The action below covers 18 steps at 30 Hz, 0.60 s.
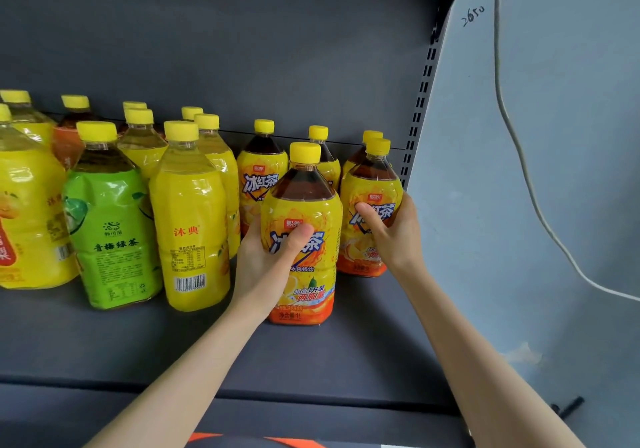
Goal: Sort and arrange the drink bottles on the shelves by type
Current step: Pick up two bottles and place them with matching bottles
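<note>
- The left hand (263, 264) is gripping an iced-tea bottle (304, 205), thumb across its label, upright near the front of the shelf (311, 361).
- The right hand (391, 236) is wrapping round a matching bottle (372, 184) just beside.
- Risk, as I judge it: shifting either could be knocking over the rear bottles (263, 167) crowding behind both hands.
- Left of the left hand, a yellow bottle (190, 222) and a green-tea bottle (110, 226) are narrowing the gap.

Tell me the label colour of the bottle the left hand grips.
Yellow with an orange bottom band, on the iced tea bottle; head view shows it.
</note>
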{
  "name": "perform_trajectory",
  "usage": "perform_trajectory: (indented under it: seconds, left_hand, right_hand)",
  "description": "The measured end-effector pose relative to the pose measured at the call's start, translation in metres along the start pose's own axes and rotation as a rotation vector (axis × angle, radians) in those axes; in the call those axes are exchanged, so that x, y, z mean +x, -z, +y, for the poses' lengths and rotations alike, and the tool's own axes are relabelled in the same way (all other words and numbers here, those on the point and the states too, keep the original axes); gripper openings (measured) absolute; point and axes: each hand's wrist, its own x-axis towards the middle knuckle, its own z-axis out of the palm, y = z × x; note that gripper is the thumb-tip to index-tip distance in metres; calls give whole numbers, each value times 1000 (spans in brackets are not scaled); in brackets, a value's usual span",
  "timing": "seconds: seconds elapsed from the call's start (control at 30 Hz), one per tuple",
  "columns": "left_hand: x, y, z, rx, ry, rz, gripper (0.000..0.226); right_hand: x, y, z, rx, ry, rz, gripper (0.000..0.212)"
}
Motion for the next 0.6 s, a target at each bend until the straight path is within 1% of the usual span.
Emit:
perform_trajectory:
  seconds: [0.1,0.17,0.23,0.33,0.37,0.47,0.5,0.53,0.57,0.6]
  left_hand:
    - [-1,1,1,-45,1,-18,34]
    - [-2,1,5,-88,-17,-59,36]
    - [-5,3,9,-108,-10,-88,44]
    - [-8,8,9,-91,23,-137,63]
    - [-11,10,8,-94,49,-166,66]
    - [-18,14,9,-124,102,-242,60]
    - [-19,14,9,-123,108,-265,56]
    - [-20,14,9,-120,114,-294,51]
    - [-20,13,11,-116,114,-327,47]
    - [-21,11,12,-116,104,-359,45]
  right_hand:
    - [2,-1,2,5,-6,-11,62]
    - [2,-1,2,-1,-11,-15,68]
    - [1,0,0,-8,-31,-23,71]
    - [-1,3,-4,4,-100,-90,78]
    - [-3,4,-5,-7,-117,-105,80]
    - [-22,15,-16,-22,-123,-50,90]
    - [-32,21,-22,31,-109,-23,84]
    - [-41,27,-30,120,-81,-19,68]
    - [-50,33,-37,199,-58,-62,51]
    - [-58,37,-44,256,-44,-142,39]
